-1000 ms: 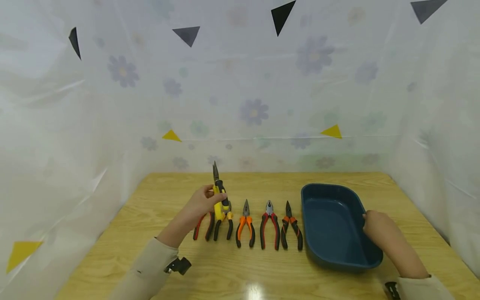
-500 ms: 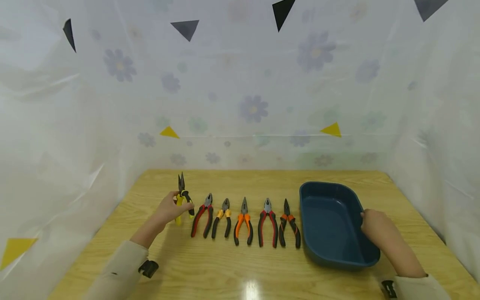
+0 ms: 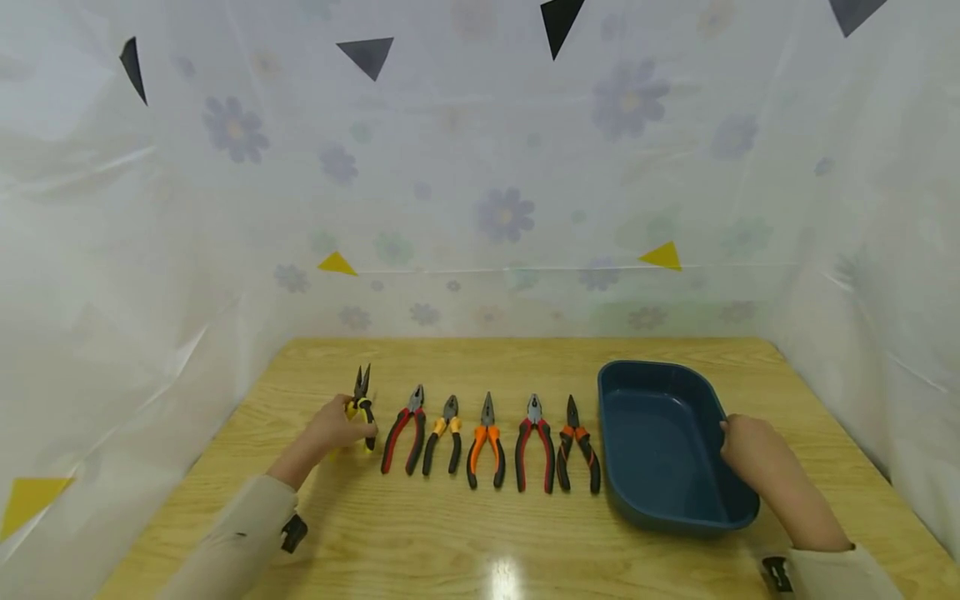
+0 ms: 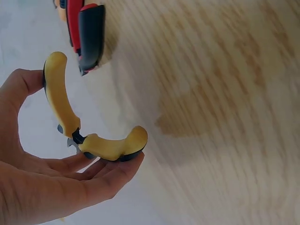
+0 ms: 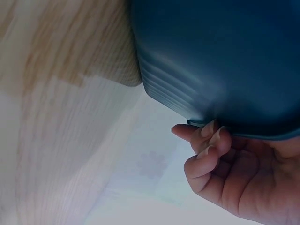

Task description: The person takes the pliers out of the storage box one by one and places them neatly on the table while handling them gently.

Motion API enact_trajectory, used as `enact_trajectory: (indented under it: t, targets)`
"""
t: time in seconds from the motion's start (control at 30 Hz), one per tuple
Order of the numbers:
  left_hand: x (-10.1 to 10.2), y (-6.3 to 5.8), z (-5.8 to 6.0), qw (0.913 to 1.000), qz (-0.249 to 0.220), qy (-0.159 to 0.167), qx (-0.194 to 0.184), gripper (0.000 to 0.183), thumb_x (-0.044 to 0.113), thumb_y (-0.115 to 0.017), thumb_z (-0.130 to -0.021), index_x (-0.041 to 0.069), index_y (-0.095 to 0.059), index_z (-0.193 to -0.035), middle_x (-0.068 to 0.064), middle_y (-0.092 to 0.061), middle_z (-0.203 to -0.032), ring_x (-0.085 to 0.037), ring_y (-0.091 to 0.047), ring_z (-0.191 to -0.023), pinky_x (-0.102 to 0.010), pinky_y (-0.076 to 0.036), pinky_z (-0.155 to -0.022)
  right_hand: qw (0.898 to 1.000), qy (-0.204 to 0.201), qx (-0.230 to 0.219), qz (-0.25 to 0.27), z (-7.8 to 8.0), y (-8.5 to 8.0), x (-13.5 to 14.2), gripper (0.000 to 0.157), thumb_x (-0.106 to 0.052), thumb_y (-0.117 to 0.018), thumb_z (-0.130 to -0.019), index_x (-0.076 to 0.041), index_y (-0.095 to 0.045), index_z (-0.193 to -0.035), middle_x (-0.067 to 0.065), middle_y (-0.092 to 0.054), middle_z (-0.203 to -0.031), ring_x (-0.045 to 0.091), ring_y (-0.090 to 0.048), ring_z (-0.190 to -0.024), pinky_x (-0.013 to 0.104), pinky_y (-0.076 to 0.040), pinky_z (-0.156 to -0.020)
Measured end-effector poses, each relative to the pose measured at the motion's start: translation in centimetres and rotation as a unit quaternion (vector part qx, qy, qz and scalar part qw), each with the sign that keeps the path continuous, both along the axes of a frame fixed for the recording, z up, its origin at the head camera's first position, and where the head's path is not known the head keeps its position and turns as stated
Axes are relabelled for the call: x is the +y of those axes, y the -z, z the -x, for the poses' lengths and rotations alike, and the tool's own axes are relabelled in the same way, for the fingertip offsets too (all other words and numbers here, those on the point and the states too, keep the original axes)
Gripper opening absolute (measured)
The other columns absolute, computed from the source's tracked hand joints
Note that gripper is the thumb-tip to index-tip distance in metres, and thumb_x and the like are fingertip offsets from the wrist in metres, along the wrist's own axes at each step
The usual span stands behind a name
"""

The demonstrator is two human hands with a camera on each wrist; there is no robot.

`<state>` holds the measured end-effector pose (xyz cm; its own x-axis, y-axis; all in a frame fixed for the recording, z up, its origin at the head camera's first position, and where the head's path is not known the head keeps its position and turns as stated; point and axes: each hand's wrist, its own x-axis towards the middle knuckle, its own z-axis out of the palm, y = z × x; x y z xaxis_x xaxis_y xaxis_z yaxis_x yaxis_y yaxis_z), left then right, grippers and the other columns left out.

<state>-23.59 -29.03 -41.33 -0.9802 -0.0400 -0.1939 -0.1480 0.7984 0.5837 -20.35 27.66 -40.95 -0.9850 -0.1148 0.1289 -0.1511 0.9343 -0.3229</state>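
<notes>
My left hand (image 3: 335, 423) holds yellow-and-black long-nose pliers (image 3: 363, 398) at the left end of a row of pliers, their jaws pointing to the back. In the left wrist view the thumb lies on one yellow handle (image 4: 60, 96) and the fingers on the other, the handles spread apart. Over on the right, my right hand (image 3: 757, 454) grips the right rim of a deep blue rectangular basin (image 3: 663, 450). From the right wrist, curled fingers (image 5: 206, 161) show at the basin's rim.
Beside the left hand lie red-and-black pliers (image 3: 405, 429), then yellow-and-black pliers (image 3: 452, 427) and orange-and-black pliers (image 3: 487, 442). Nearer the basin are more red-and-black pliers (image 3: 535, 442) and black-and-orange pliers (image 3: 576, 442). All rest on a wooden table (image 3: 420, 533) before a plastic curtain.
My left hand has carried the long-nose pliers left, from over the row to its left end, then lowered them toward the table. The right hand stays on the basin's rim.
</notes>
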Motion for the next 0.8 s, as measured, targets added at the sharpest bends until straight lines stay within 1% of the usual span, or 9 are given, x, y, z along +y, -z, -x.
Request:
enact_trajectory:
  t: [0.17, 0.3, 0.4, 0.53, 0.8]
  targets:
    - [-0.2, 0.9, 0.4, 0.9998, 0.018, 0.008, 0.004, 0.085, 0.027, -0.069, -0.084, -0.016, -0.024, -0.141, -0.041, -0.036, -0.136, -0.053, -0.041, -0.122, -0.058, -0.039, -0.096, 1.000, 0.003, -0.006, -0.001, -0.1, 0.0, 0.0, 0.026, 0.005, -0.044, -0.093, 0.018, -0.056, -0.074, 0.013, -0.052, -0.059, 0.026, -0.050, -0.055, 0.045, -0.046, -0.053]
    - [-0.1, 0.8, 0.4, 0.9989, 0.042, 0.017, 0.008, 0.084, 0.028, -0.070, -0.083, -0.020, -0.027, -0.138, -0.042, -0.040, -0.131, -0.053, -0.044, -0.119, -0.057, -0.040, -0.095, 1.000, 0.005, -0.011, 0.002, -0.2, -0.1, 0.0, 0.026, 0.004, -0.044, -0.094, 0.017, -0.056, -0.075, 0.014, -0.053, -0.059, 0.027, -0.051, -0.056, 0.046, -0.046, -0.054]
    - [0.0, 0.5, 0.3, 0.9982, 0.055, 0.023, 0.006, 0.085, 0.028, -0.070, -0.082, -0.021, -0.028, -0.136, -0.043, -0.041, -0.129, -0.053, -0.045, -0.117, -0.056, -0.041, -0.095, 1.000, 0.005, -0.011, 0.004, -0.3, -0.2, -0.1, 0.027, 0.004, -0.043, -0.094, 0.016, -0.055, -0.074, 0.010, -0.050, -0.058, 0.025, -0.048, -0.054, 0.044, -0.045, -0.053]
    - [0.3, 0.4, 0.3, 0.9970, 0.070, 0.030, 0.005, 0.085, 0.028, -0.071, -0.082, -0.023, -0.028, -0.135, -0.043, -0.042, -0.127, -0.053, -0.046, -0.116, -0.056, -0.042, -0.094, 1.000, 0.004, -0.009, 0.006, -0.3, -0.2, -0.1, 0.027, 0.004, -0.042, -0.094, 0.016, -0.055, -0.074, 0.009, -0.047, -0.058, 0.024, -0.046, -0.054, 0.043, -0.044, -0.052]
    - [0.9, 1.2, 0.6, 0.9918, 0.120, 0.044, 0.011, 0.087, 0.028, -0.074, -0.079, -0.026, -0.030, -0.130, -0.044, -0.042, -0.123, -0.057, -0.044, -0.114, -0.059, -0.039, -0.095, 1.000, 0.003, -0.009, 0.010, -0.3, -0.2, -0.1, 0.027, 0.004, -0.042, -0.094, 0.016, -0.055, -0.074, 0.009, -0.047, -0.058, 0.023, -0.045, -0.054, 0.042, -0.044, -0.052]
